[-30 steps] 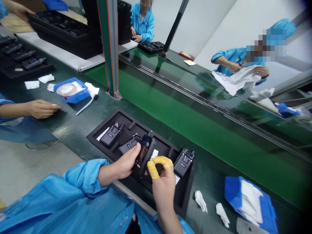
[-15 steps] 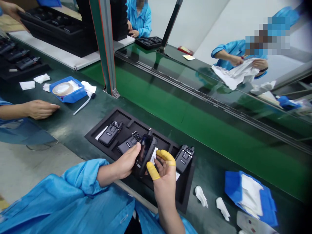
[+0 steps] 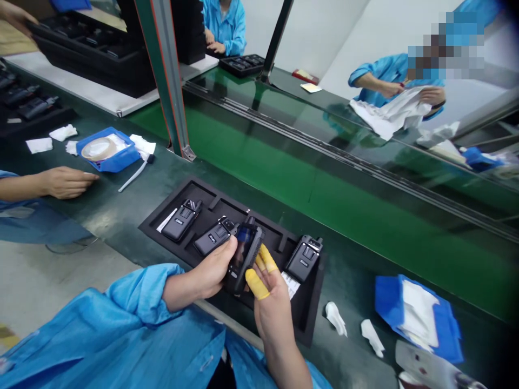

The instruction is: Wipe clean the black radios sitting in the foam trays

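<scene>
Left hand (image 3: 207,268) grips black plastic handheld radio (image 3: 246,251) over black foam tray (image 3: 162,212)
Right hand's (image 3: 272,310) fingers, in yellow rubber cots (image 3: 257,284), spread against its edge; a loosened grip could drop it onto the seated radio (image 3: 214,236) below.

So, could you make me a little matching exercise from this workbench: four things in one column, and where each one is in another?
Things:
1. Yellow finger cots
2. Black handheld radio
3. Tape roll
4. Rightmost radio

Places:
A. Gripped in the left hand
B. In a slot of the black foam tray
C. Worn on the right hand
D. Inside the blue tray

Pairs: 1-C, 2-A, 3-D, 4-B
</scene>
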The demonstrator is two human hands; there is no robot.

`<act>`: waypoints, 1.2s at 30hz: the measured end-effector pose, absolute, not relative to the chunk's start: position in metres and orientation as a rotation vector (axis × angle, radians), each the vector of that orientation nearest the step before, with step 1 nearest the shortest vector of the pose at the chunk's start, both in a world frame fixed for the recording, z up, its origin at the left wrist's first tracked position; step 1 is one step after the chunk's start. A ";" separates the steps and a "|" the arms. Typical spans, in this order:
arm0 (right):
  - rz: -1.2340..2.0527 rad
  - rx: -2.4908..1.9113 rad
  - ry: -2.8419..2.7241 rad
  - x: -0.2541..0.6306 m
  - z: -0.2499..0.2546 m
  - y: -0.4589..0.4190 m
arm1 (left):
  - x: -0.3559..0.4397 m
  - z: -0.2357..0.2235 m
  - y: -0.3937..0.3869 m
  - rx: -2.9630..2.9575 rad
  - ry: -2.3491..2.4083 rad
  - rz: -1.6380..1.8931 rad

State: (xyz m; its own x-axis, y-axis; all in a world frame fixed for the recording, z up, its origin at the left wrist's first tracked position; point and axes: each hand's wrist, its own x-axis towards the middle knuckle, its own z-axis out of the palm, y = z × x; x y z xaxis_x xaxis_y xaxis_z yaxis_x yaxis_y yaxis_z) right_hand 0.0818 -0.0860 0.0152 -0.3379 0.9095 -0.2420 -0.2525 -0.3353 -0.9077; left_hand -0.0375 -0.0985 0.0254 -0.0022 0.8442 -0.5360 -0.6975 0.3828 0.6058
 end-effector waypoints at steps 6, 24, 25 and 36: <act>1.763 -0.955 -1.049 0.083 0.016 -0.098 | -0.034 0.026 -0.104 0.440 1.133 1.306; 1.883 -0.950 -0.951 0.091 0.025 -0.076 | -0.039 0.024 -0.089 0.303 1.039 1.026; 1.895 -0.938 -0.945 0.092 0.025 -0.075 | -0.039 0.025 -0.089 0.302 1.047 1.023; 2.028 -0.910 -0.995 0.104 0.038 -0.071 | -0.042 0.030 -0.090 0.729 1.082 1.146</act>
